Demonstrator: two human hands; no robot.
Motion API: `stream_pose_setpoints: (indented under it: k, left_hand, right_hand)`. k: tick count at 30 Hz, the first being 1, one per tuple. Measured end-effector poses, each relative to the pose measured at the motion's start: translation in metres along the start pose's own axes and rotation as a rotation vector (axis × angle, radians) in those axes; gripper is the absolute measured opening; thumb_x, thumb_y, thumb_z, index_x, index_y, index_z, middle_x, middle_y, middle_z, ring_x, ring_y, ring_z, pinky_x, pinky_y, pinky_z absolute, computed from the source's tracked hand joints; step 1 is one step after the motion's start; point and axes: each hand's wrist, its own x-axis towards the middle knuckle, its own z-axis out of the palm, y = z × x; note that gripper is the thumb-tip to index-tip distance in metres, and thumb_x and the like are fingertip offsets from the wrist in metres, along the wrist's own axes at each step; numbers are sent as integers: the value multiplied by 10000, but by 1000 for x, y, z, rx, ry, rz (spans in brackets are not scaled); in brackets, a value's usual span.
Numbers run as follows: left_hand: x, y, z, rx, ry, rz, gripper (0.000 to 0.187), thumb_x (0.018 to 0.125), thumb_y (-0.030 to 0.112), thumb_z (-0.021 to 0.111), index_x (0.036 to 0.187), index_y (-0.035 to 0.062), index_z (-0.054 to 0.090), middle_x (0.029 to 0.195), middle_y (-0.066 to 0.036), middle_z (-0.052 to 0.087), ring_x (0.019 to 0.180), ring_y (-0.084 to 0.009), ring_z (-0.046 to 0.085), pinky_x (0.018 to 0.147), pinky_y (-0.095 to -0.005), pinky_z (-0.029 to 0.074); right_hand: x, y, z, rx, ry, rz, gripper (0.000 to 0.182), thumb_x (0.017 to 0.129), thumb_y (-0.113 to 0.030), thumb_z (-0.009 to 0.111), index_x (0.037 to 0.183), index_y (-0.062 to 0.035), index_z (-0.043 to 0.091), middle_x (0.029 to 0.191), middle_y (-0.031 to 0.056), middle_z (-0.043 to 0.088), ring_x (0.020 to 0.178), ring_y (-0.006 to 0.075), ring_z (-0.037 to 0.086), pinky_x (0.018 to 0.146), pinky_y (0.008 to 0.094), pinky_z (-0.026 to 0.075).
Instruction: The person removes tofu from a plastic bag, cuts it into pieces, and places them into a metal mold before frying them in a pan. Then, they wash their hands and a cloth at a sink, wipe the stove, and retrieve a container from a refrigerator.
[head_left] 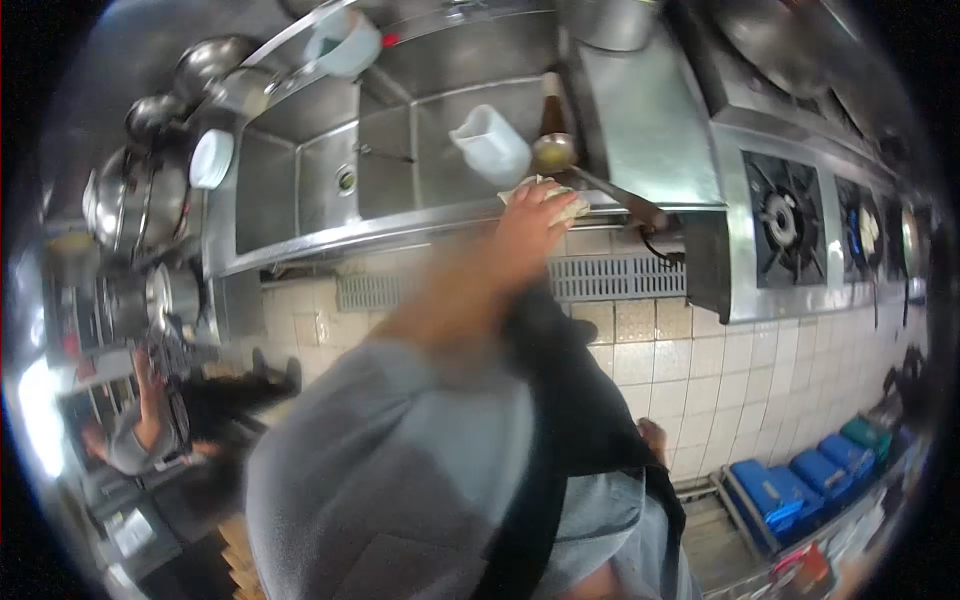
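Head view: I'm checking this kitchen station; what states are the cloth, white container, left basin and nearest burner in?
Cloth: crumpled, under the left hand.
White plastic container: in the right basin; contents unclear.
Left sink basin: drain visible, no standing water seen.
Nearest gas burner: bare, no flame visible.

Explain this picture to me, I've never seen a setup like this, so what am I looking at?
There's no machine here: just a person wearing a camera on their head. The single picture looks down past their own body, and the lens bends everything near the edges.

The left hand reaches forward and holds a pale cloth at the front edge of a metal sink. The right hand is low at their side, mostly hidden, so I can't tell whether it holds anything.

In the sink sits a white plastic container; a ladle lies to its right. Further right is a gas burner.
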Motion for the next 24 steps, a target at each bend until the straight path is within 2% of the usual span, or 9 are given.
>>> stream_pose_setpoints:
  k: [2,4,10,14,17,19,20,23,24]
  left_hand:
    - [-21,-19,-13,17,60,-79,439,890,306,612,1298,152,572,1359,-153,497,1296,-359,422,1116,-496,296]
    - [-54,-58,-25,142,98,-89,423,889,297,611,1284,149,580,1340,-148,517,1294,-356,424,1117,-494,296]
    - [-159,-165,-108,417,144,-74,270,885,205,598,1144,140,642,1211,-106,617,1212,-308,513,1090,-473,336]
    - [-217,-224,-153,443,251,-154,264,847,158,628,1110,155,652,1135,-92,631,1118,-301,550,1026,-472,392]
    - [-262,-274,-186,542,219,-238,311,825,155,656,1134,186,643,1173,-77,591,1108,-282,523,991,-459,413]
    - [-287,-303,-209,616,217,-289,351,816,177,616,1166,150,624,1193,-105,571,1187,-346,491,993,-529,407]
    - [-292,-313,-215,475,332,-489,349,868,177,589,1209,108,595,1185,-155,564,1162,-372,506,994,-490,421]
    - [-311,-370,-236,123,391,-780,380,888,211,595,1241,71,562,1180,-200,553,1113,-411,527,979,-454,441]
    - [-298,-353,-259,38,548,-875,440,909,253,604,1282,34,525,1201,-211,564,1095,-388,562,973,-429,445]
  right_hand:
    - [-29,-99,-13,398,165,189,298,900,-290,593,1161,-146,601,995,63,612,825,245,619,674,381,497]
    - [-25,-140,-27,411,260,-40,377,896,-287,604,1237,-129,573,1011,69,621,878,247,636,689,401,502]
    - [-33,-212,11,311,270,-69,447,920,-273,575,1326,-93,520,1211,118,609,1010,300,621,860,466,483]
    - [-14,-180,75,118,102,11,403,912,-282,584,1274,-105,559,1163,116,643,998,307,630,855,467,492]
    - [111,-23,78,-693,22,-905,332,903,-322,595,1148,-101,635,1074,134,683,965,292,656,813,424,528]
    - [115,-30,108,-890,-32,-593,312,883,-339,623,1019,-61,662,1036,165,677,971,270,660,791,402,538]
    - [117,-39,114,-884,-68,-530,310,881,-339,626,1014,-62,662,1030,161,678,968,271,660,791,403,537]
    - [107,-84,147,-901,-147,-551,304,875,-341,636,998,-64,663,1011,151,680,958,274,658,792,405,535]
    - [107,-98,156,-919,-168,-608,302,873,-341,639,992,-65,664,1005,148,680,954,275,658,793,405,534]
